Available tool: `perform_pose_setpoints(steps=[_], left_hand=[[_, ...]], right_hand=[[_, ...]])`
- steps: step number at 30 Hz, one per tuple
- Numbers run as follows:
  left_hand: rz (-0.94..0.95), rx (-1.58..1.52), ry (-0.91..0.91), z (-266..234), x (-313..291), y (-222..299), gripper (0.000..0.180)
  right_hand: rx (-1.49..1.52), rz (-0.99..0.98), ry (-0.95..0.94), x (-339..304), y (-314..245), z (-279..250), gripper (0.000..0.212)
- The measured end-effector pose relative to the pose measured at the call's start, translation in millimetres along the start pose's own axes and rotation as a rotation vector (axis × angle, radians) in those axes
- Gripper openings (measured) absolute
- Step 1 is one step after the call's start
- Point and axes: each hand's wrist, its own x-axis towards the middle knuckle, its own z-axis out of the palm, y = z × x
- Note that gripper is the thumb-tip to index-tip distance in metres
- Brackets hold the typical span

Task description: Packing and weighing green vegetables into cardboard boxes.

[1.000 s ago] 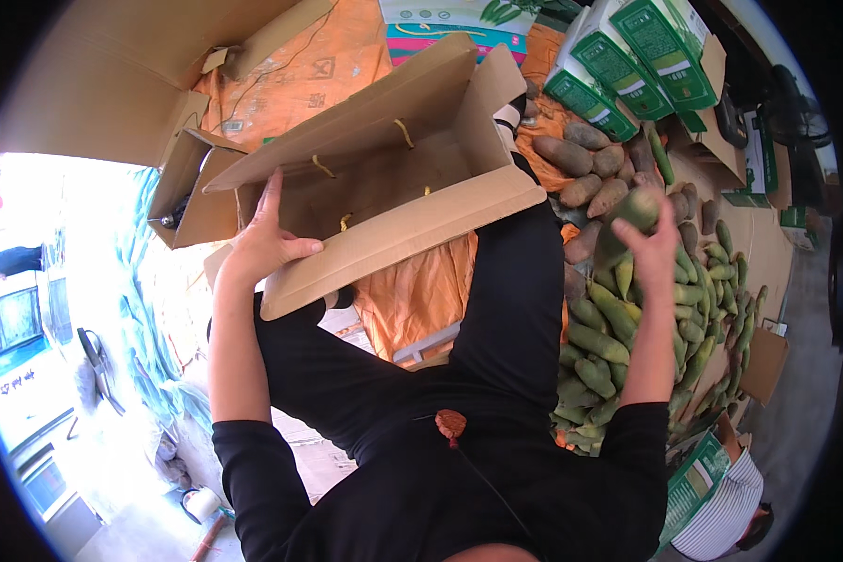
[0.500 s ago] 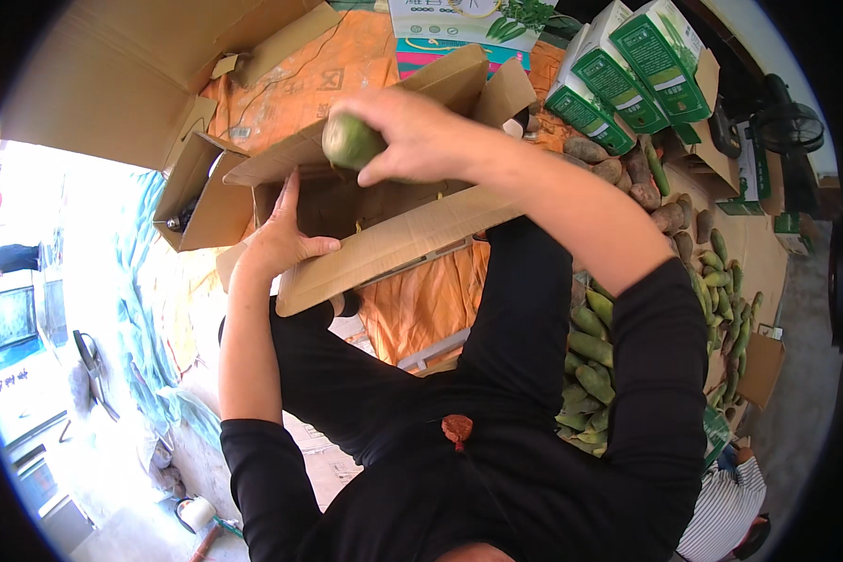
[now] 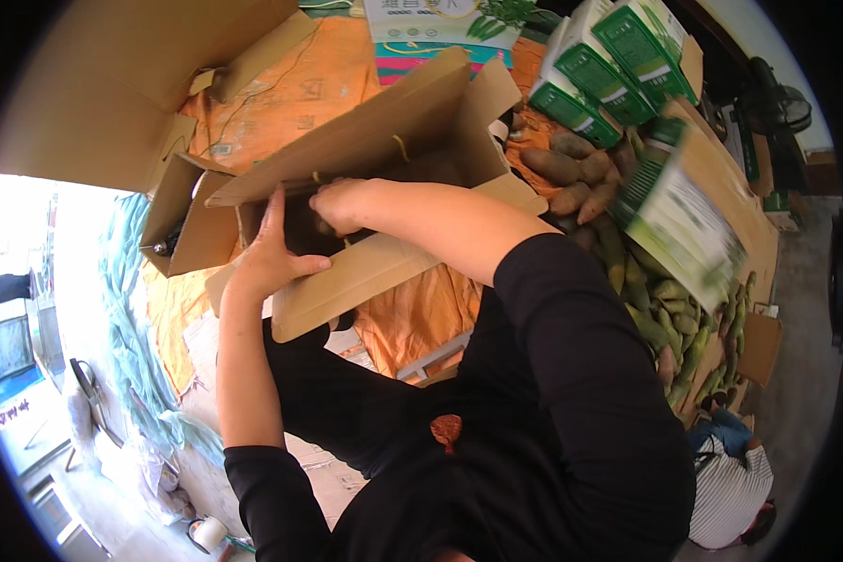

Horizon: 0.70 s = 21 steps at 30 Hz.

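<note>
An open cardboard box [image 3: 384, 273] lies across in front of me, its flaps raised. My left hand [image 3: 276, 258] is at its left end, with fingers and thumb spread; the fingers lie along the inner side and the thumb rests by the near flap. My right hand [image 3: 340, 204] reaches down into the box, close to the left hand. Its fingers are hidden, and whether they still hold the green radish is not visible. Small yellow cord loops [image 3: 400, 148] show on the box's far wall.
Brownish, long vegetables [image 3: 551, 166] and a heap of green radishes [image 3: 674, 314] lie to the right. A blurred green-and-white carton [image 3: 688, 215] hangs over them. Green cartons [image 3: 609, 75] stand behind. A smaller cardboard box [image 3: 201, 225] is at left. A person in stripes [image 3: 732, 487] is lower right.
My right hand, holding a large green radish above the box before, has gone down into it. A green-and-white carton has come into sight over the heap at right. The left hand has barely moved.
</note>
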Motion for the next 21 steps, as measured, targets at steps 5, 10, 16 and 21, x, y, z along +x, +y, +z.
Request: perform_pose_setpoints(steps=[5,10,16,21], left_hand=[[0.03,-0.082,-0.041,-2,3,14,0.128],[-0.058,-0.18,-0.083,-7,-5,13,0.124],[-0.171,-0.086,-0.075,-2,-5,32,0.122],[-0.061,-0.114,-0.009,-2,-14,23,0.121]], right_hand=[[0.115,-0.148,0.147,-36,-5,-29,0.05],[0.587,-0.287,0.495,-139,19,-60,0.041],[0.896,0.084,0.92,-270,104,18,0.032],[0.916,0.652,0.886,-322,164,179,0.028]])
